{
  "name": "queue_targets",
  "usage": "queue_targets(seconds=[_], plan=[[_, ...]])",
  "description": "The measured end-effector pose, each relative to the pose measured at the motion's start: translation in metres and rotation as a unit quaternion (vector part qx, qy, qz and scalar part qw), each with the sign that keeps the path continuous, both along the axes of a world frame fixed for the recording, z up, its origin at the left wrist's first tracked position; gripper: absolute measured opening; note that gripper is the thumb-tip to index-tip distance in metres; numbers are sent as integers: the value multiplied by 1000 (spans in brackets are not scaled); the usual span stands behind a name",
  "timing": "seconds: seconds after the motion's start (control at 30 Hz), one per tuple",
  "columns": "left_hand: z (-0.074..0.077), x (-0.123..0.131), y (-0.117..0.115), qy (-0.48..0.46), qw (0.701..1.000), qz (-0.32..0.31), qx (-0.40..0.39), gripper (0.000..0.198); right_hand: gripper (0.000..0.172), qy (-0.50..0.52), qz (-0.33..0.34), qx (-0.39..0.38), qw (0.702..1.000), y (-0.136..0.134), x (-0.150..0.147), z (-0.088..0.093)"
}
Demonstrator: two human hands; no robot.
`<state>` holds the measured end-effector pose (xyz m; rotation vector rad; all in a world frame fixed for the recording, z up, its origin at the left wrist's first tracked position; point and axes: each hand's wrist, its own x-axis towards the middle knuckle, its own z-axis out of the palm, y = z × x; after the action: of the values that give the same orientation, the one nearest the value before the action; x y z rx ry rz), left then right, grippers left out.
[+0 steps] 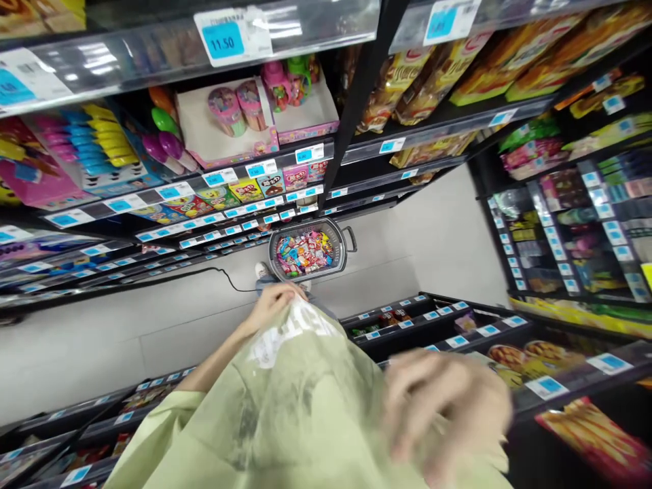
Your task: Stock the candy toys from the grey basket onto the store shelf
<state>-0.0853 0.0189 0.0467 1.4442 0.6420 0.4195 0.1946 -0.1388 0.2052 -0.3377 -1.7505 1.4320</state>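
Observation:
My left hand (pixel 275 303) is closed on the front of a light green T-shirt (pixel 326 380), pulling the cloth out into a peak near its white print. Close to the camera, my right hand (pixel 445 404) is raised in front of the shirt's right side. Motion smears its bent fingers, so I cannot make out whether they hold anything. On the floor beyond my left hand stands a dark grey shopping basket (pixel 344 257) with a handle, filled with colourful wrapped sweets (pixel 305 251). My shoe (pixel 261 267) shows beside it.
Snack shelves (pixel 285 153) with blue price tags rise in front, holding candy boxes and toy-like sweets. More shelves (pixel 489 333) stand behind and to the right. A black cable (pixel 204 269) runs along the grey tiled floor (pixel 407 238).

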Motion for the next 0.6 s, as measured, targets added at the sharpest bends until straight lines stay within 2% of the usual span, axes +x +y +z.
queue_targets(seconds=[0.07,0.1,0.13,0.17,0.23,0.27,0.3,0.33,0.37,0.4,0.43,0.47,0.53,0.6], plan=[[1,-7,-10,-12,978,-202,-42,48,22,4,7,-41,999,36,-14,-21],[0,-11,-17,-21,959,-274,-65,45,27,-7,4,-75,997,48,-21,-36],[-1,-15,-24,-25,951,-298,-82,43,32,-29,-9,-119,992,56,-27,-55],[-2,-18,-31,-23,959,-266,-91,44,35,-67,-28,-170,983,60,-33,-77],[-6,-22,-42,-5,991,-107,-80,52,38,-177,-102,-280,938,60,-43,-129],[-6,-23,-47,0,996,-47,-70,57,40,-251,-163,-329,896,57,-49,-156],[-6,-23,-51,2,997,-39,-69,59,42,-349,-199,-368,838,54,-53,-182],[-6,-23,-53,1,993,-82,-79,57,42,-458,-201,-392,772,49,-58,-206],[-5,-23,-54,-1,983,-155,-100,52,41,-555,-183,-404,704,45,-62,-227],[-5,-23,-52,-2,968,-221,-123,47,40,-590,-169,-420,669,40,-67,-245],[-6,-25,-48,0,959,-248,-139,43,39,-614,-150,-432,643,35,-71,-258],[-8,-27,-42,4,964,-226,-143,44,38,-618,-133,-446,634,31,-75,-269],[-14,-33,-25,19,991,-75,-111,55,38,-600,-110,-469,639,23,-83,-282],[-18,-37,-7,33,996,67,-55,64,41,-581,-106,-486,644,19,-93,-289]])
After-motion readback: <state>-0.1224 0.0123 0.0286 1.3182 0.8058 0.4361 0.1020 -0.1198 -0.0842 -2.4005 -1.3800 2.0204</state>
